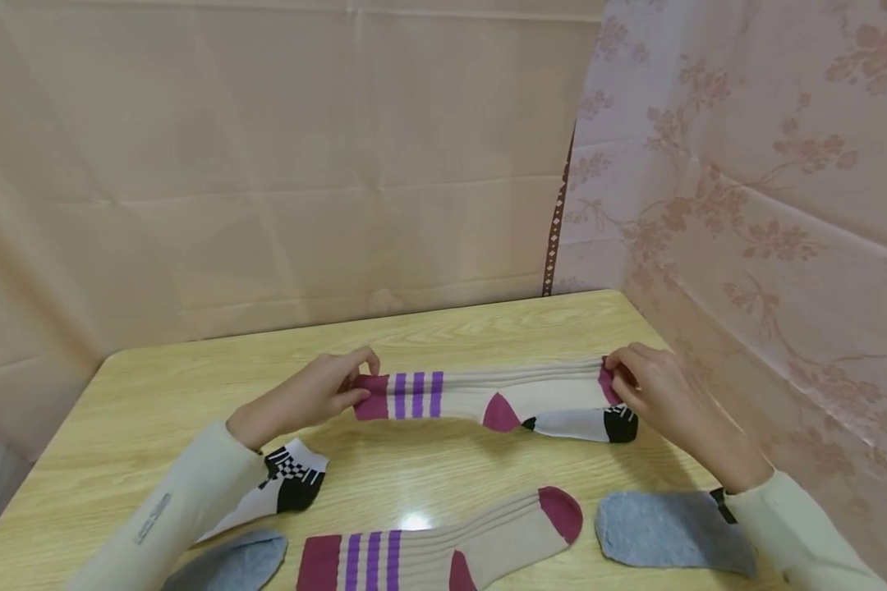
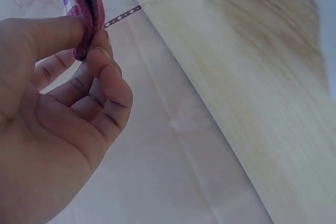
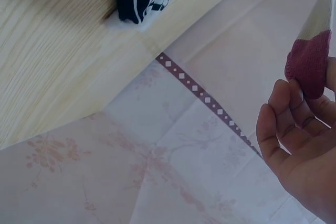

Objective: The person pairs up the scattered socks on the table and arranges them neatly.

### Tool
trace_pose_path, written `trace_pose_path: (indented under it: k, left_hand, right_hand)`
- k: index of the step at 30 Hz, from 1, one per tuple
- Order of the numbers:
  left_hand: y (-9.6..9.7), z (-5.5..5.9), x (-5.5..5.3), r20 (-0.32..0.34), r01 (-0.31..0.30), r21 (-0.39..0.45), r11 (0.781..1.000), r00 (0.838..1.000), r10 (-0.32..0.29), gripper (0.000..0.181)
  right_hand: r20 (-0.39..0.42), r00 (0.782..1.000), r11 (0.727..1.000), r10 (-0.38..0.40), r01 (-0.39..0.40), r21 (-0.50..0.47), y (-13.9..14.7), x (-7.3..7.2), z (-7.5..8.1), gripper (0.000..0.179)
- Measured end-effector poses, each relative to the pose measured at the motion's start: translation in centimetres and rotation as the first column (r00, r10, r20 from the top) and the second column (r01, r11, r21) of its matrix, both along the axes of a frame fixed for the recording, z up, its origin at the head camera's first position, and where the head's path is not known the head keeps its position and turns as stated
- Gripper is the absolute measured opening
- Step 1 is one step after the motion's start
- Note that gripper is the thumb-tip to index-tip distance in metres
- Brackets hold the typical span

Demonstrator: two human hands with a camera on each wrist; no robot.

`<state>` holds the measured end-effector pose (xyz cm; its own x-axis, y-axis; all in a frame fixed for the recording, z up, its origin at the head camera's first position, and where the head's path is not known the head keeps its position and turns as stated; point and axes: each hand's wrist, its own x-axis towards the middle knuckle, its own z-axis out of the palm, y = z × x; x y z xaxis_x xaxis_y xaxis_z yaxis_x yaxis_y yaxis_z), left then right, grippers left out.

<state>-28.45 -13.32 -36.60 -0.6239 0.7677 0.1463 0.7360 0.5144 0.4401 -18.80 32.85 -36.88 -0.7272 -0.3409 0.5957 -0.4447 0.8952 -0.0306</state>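
Observation:
A long cream sock [image 1: 466,394] with purple stripes and maroon cuff, heel and toe is stretched sideways between both hands. My left hand [image 1: 340,382] pinches its maroon cuff between thumb and fingers; in the left wrist view the cuff's opening [image 2: 90,3] shows. The maroon toe [image 3: 311,66] is pinched by my right hand [image 1: 658,386]. Behind the sock's lower edge lies a short white sock [image 1: 569,424] with a black checkered end, partly covered. A matching striped sock [image 1: 510,533] lies flat nearer me, cut off by the frame's bottom.
Below my left forearm are another white and black checkered sock [image 1: 296,480] and a grey sock [image 1: 236,562]. A second grey sock [image 1: 668,529] lies by my right sleeve. The wooden table [image 1: 192,386] meets a beige curtain [image 1: 303,164] behind and a floral one [image 1: 776,180] at right.

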Motion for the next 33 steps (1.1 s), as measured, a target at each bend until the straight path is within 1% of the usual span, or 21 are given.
trace_pose_path:
  k: [4,8,11,18,22,27,30,33]
  left_hand:
    - [-0.5,0.2,0.6,0.029,-0.002,-0.001,1.000,1.000,0.002,0.023]
    - [-0.9,0.2,1.1,0.033,-0.009,-0.001,1.000,0.999,0.009,0.025]
    - [-1.2,0.1,1.4,0.026,-0.006,0.003,1.000,1.000,0.006,0.026]
    - [-1.8,-0.1,2.4,0.063,-0.019,0.001,1.000,0.998,0.019,0.026]
    - [-2.2,-0.3,3.4,0.058,-0.023,-0.010,1.000,0.998,0.024,0.026]
    - [-2.6,-0.4,4.8,0.030,0.000,-0.010,1.000,1.000,0.000,0.026]
    - [-3.0,-0.5,5.5,0.024,0.000,-0.008,1.000,1.000,0.000,0.026]
    - [-3.2,-0.7,6.2,0.018,-0.004,-0.014,1.000,1.000,0.005,0.027]
  right_hand:
    - [0.019,1.000,1.000,-0.007,0.007,0.019,-0.4,0.4,0.1,0.015]
    - [0.034,0.999,1.000,-0.018,0.017,0.023,-0.8,0.8,0.1,0.015]
    - [0.047,0.999,1.000,-0.026,0.025,0.018,-1.0,0.9,0.1,0.015]
    - [0.069,0.998,1.000,-0.014,0.014,-0.010,-1.3,1.1,-0.4,0.016]
    - [0.082,0.997,1.000,0.000,0.001,-0.007,-1.5,1.4,-0.7,0.016]
    - [0.085,0.996,1.000,0.026,-0.026,-0.004,-1.9,1.9,-1.0,0.018]
    - [0.107,0.994,1.000,0.030,-0.029,-0.012,-2.2,2.3,-1.2,0.019]
    - [0.164,0.986,0.999,0.022,-0.017,-0.032,-2.5,2.9,-1.5,0.019]
